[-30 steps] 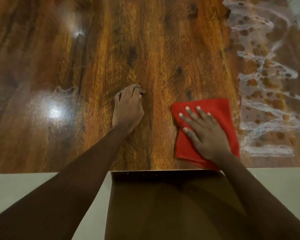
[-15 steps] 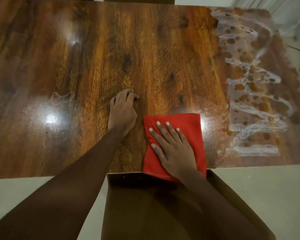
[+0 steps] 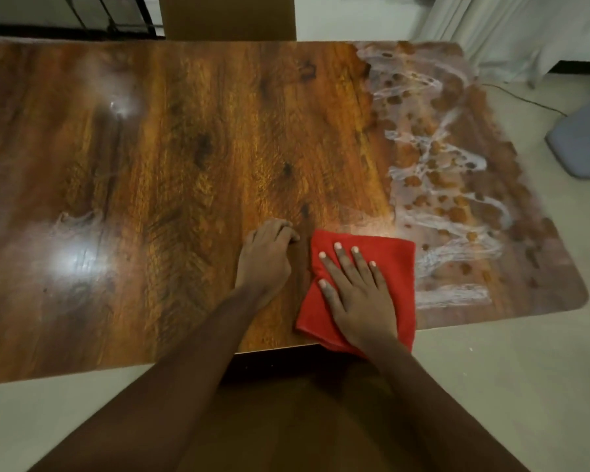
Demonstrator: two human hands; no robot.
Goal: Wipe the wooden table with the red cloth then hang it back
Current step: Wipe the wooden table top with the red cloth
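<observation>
The folded red cloth (image 3: pixel 394 267) lies flat on the wooden table (image 3: pixel 184 158) near its front edge. My right hand (image 3: pixel 355 294) presses down on the cloth with fingers spread flat. Just left of the cloth, my left hand (image 3: pixel 264 257) rests on the bare wood with its fingers curled under. White soapy streaks (image 3: pixel 447 199) cover the right end of the table, starting just right of the cloth.
A brown chair back (image 3: pixel 227 15) stands at the table's far side, with a dark metal rack (image 3: pixel 116 11) to its left. A grey cushion (image 3: pixel 583 137) and a white curtain (image 3: pixel 508 28) are off the right end. A brown chair (image 3: pixel 286 420) sits below my arms.
My right hand has slid the cloth leftwards, away from the soapy streaks and close beside my left hand. The view has pulled back, showing more of the table.
</observation>
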